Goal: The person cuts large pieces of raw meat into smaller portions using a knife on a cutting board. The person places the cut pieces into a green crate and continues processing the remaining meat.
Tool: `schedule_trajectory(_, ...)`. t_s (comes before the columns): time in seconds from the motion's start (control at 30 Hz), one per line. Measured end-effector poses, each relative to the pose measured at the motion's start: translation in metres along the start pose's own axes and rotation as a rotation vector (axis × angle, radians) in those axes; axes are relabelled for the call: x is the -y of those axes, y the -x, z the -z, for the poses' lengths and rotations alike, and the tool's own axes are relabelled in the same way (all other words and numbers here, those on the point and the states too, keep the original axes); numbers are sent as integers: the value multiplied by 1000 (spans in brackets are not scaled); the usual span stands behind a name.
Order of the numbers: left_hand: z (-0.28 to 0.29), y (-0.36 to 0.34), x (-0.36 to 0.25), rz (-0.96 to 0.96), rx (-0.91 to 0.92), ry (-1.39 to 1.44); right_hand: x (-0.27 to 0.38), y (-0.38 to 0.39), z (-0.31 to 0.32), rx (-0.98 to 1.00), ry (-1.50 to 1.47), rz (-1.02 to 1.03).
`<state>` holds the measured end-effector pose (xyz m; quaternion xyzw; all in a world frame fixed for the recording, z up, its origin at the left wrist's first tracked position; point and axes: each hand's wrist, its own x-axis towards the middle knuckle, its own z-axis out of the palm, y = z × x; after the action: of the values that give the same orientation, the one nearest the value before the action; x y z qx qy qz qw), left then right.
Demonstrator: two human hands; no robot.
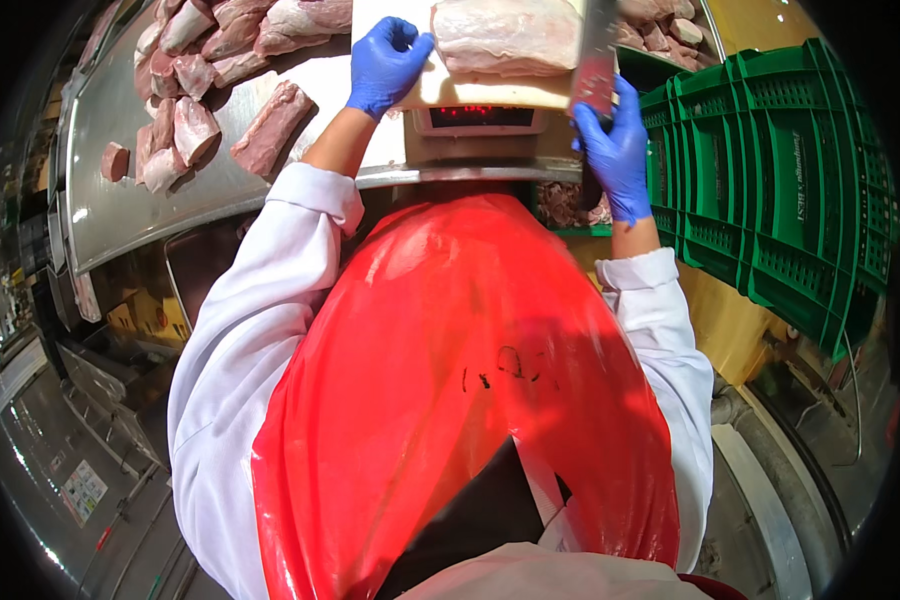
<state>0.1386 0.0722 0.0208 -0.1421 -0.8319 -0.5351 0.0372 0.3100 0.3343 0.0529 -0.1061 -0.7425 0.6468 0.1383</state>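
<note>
A pale, thick piece of boneless meat [507, 38] lies on a white cutting board [500, 93] at the top middle. Beside its left end is my left hand [388, 68] in a blue glove, fingers loosely curled and thumb apart, with nothing visible in it. My right hand [615, 150], also gloved in blue, grips the dark handle of a wide-bladed knife [597, 60]. The blade, smeared with meat residue, points away from me past the meat's right end. Part of the handle is hidden by my fingers.
Meat pieces [195, 130] are heaped on the steel table [120, 215] at left. Below the board sits a scale with a red-lit display [482, 117]. Green plastic crates [770, 180] stand at right. Meat scraps [570, 205] lie in a container under the table's edge.
</note>
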Motion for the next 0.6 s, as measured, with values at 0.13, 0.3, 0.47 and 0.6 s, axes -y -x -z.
schedule_trajectory(0.13,-21,33,-14,30,38,-236,-10,-29,-38,29,311,410)
schedule_trajectory(0.3,-32,38,-15,112,-79,-146,14,-38,-58,169,462,258)
schedule_trajectory(0.47,-33,43,-20,49,-110,-108,8,-47,-74,223,743,483)
schedule_trajectory(0.6,-34,46,-22,48,-120,-58,-4,-37,-59,359,913,528)
